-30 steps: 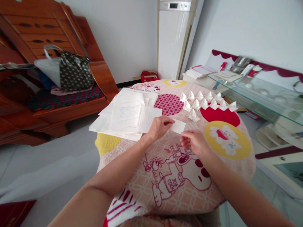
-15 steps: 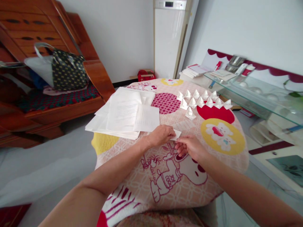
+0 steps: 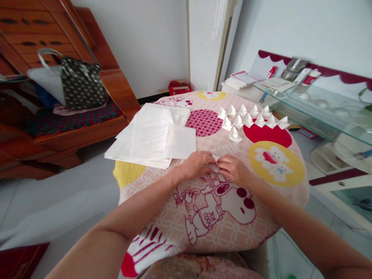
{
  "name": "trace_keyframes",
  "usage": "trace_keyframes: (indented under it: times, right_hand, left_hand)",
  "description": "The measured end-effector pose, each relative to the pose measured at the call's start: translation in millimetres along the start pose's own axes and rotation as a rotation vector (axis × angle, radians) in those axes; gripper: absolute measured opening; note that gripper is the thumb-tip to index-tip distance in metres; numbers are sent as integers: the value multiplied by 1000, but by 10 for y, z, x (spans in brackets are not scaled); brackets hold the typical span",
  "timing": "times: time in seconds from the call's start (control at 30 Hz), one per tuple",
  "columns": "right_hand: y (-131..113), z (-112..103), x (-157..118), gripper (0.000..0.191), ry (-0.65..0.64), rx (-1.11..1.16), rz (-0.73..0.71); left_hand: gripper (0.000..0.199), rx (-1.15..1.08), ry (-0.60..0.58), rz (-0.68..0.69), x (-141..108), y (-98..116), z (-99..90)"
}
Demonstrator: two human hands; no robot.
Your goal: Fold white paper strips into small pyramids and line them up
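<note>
the small piece of paper is located between the two hands, over the near middle of the patterned table cover. the fingertips of the left hand are pinched on its left side; those of the right hand are pinched on its right side. the fingers hide most of the paper, so its exact fold state cannot be told. the paper should be treated as very light, thin and flexible: it is likely to crease readily, hold a pressed edge, and tear if pulled outward with force. slipping is judged a minor risk on dry fingertips. take hold at opposite edges, thumb against forefinger, with light pressure; avoid gripping across the middle, where stray creases may form. the cover looks soft, so it may give slightly under a pressed fold. the stack of loose sheets lies to the left, apart from the right hand. a single folded paper piece sits beyond the hands, in front of the rows of folded pieces.
</note>
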State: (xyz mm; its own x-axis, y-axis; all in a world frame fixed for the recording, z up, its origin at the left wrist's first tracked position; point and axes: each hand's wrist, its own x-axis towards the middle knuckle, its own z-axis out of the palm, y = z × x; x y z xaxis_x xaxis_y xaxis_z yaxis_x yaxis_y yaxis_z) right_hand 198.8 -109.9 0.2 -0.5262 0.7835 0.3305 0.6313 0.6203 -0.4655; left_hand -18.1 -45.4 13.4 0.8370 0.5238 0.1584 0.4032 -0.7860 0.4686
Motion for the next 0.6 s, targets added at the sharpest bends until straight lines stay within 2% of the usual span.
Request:
trace_keyframes:
  times: [0.23, 0.43, 0.6]
  right_hand:
    - [47, -67, 70, 26, -22, 59, 29]
    - [148, -178, 301, 18, -109, 180, 155]
    - [200, -246, 443, 10, -133, 336, 246]
  left_hand:
    - [15, -60, 52, -53, -5, 48, -23]
    - [17, -81, 119, -173, 4, 98, -6]
    - [18, -216, 141, -262, 22, 20, -15]
